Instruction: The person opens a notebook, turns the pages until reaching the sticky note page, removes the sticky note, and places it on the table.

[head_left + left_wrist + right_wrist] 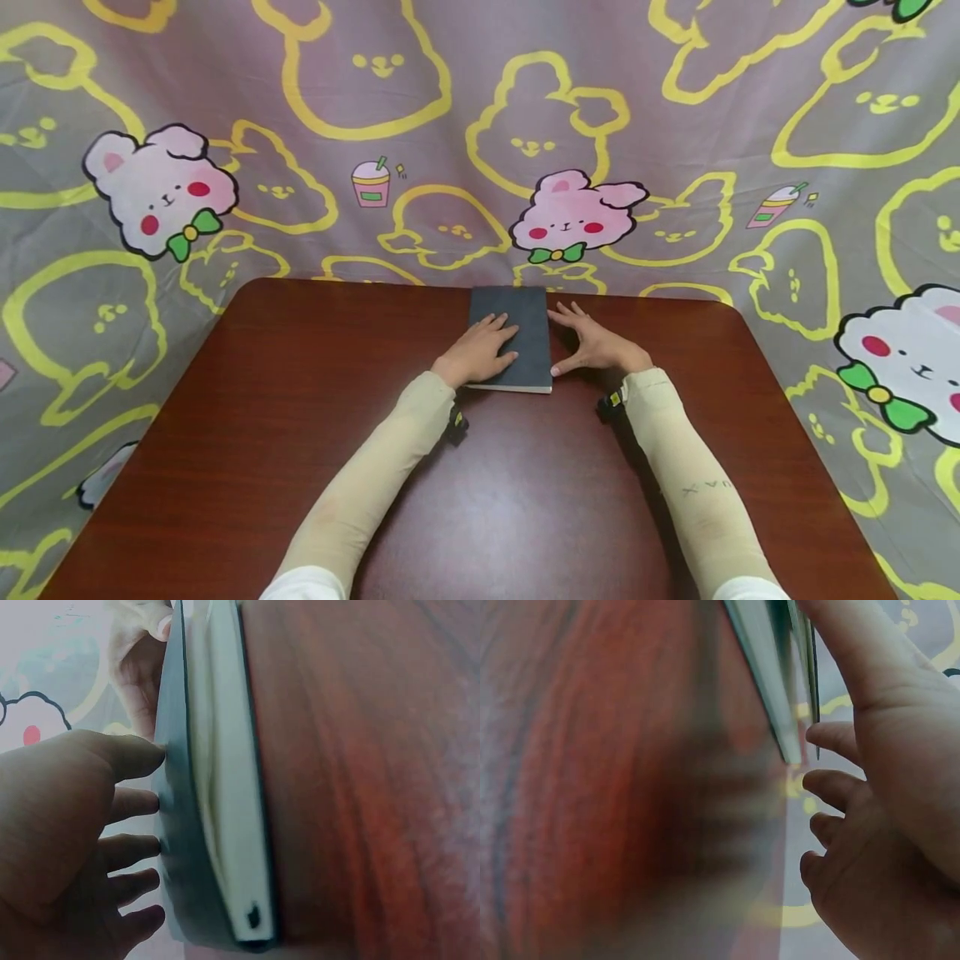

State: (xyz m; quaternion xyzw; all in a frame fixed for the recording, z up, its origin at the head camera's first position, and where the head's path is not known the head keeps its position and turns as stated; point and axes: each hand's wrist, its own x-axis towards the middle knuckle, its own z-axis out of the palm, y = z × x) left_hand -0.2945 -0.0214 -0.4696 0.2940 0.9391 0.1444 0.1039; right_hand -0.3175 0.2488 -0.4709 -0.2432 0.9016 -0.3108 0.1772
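A dark blue-grey book [527,304] lies near the table's far edge, its cream page edge toward me. My left hand [478,348] rests on the cover with its fingers spread. The left wrist view shows that hand's fingertips [157,846] on the cover, which bows a little away from the page block [234,750]. To the right of the book is my right hand [596,343], fingers apart and thumb close to the near right corner. From the right wrist, the cover [812,682] stands slightly off the pages beside the fingers [831,742].
The brown wooden table [315,350] has rounded far corners. A curtain [442,108] printed with cartoon rabbits hangs right behind its far edge and along both sides. Each wrist carries a small black camera [457,423].
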